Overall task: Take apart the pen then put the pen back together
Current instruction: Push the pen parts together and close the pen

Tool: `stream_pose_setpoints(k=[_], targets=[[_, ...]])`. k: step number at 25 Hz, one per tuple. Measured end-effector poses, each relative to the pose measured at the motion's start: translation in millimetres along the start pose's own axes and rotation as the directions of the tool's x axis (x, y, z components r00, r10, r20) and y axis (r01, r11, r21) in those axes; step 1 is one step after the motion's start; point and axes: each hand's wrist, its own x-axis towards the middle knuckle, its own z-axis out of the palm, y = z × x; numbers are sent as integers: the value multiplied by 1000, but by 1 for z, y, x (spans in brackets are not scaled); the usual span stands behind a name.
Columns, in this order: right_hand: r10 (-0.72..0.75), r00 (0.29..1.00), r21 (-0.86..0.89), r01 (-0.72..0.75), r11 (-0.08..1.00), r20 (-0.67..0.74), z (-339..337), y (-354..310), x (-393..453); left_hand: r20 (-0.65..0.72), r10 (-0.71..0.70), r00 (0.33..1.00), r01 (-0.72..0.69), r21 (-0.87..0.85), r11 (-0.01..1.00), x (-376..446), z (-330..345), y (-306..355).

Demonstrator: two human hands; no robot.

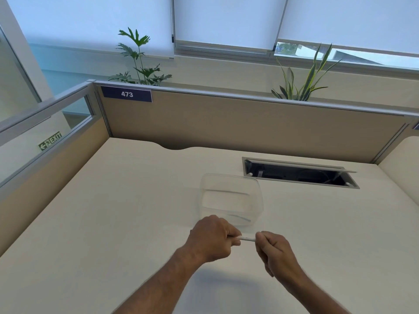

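Observation:
A thin white pen (247, 238) is held level above the desk, only its short middle stretch showing between my two fists. My left hand (212, 237) is closed around its left end and my right hand (274, 248) pinches its right end. Both ends of the pen are hidden inside my fingers, so I cannot tell whether its parts are joined or separated. Just behind my hands stands a clear plastic container (231, 198); a thin pale piece lies at its near wall, too faint to identify.
The cream desk (113, 223) is walled by beige partitions at the back and left. An open cable hatch (299, 173) is sunk into the desk at the back right. Plants stand behind the partition.

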Motion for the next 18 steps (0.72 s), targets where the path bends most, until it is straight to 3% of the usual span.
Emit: stream_pose_setpoints(k=[2, 4, 6, 11, 14, 18], targets=[[53, 998, -16, -53, 998, 45, -2, -3, 1, 29, -16, 999, 16, 0, 1000, 1, -3, 1], [-148, 989, -222, 151, 963, 32, -8, -1, -2, 130, -47, 990, 65, -138, 988, 1, -8, 3], [-363, 928, -418, 363, 833, 82, -18, 1, -4, 253, -48, 966, 113, -248, 962, 1, -13, 5], [-534, 821, -514, 553, 656, 202, -28, 7, 2, 469, -27, 883, 245, -411, 878, -3, -18, 7], [-584, 793, -510, 580, 636, 173, -21, 13, 2, 484, -41, 874, 269, -412, 871, -4, -15, 5], [-479, 871, -458, 471, 754, 107, -12, 9, -2, 352, -53, 934, 161, -285, 945, -4, -11, 2]])
